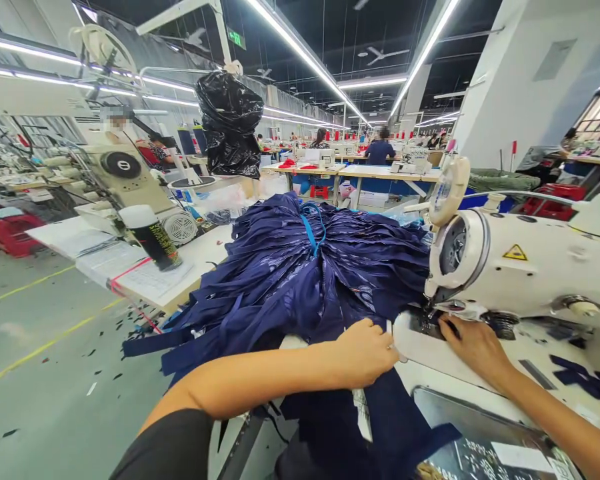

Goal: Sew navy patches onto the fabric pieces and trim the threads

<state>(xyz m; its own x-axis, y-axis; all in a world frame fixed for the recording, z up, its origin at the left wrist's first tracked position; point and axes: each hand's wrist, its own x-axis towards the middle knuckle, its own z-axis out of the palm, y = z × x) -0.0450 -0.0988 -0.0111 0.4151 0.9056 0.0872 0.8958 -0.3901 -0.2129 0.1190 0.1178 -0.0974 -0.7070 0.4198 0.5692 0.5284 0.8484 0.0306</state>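
My left hand (367, 353) is closed at the near side of a large navy fabric bundle (280, 287), its fingers curled over a navy piece (390, 413) that hangs below it with a white label. A blue tie (310, 230) cinches the bundle. On the right, my right hand (473, 343) rests by the needle area of a white sewing machine (525, 260), fingers bent near the metal plate (425, 323). Whether those fingers pinch anything is too small to tell.
A spray can (155, 240) and papers (140, 277) lie on the left table (195, 267). A black plastic bag (230, 123) hangs behind it. Another machine (125, 177) stands at left. Navy scraps (585, 380) lie at right. A person (380, 150) sits farther back.
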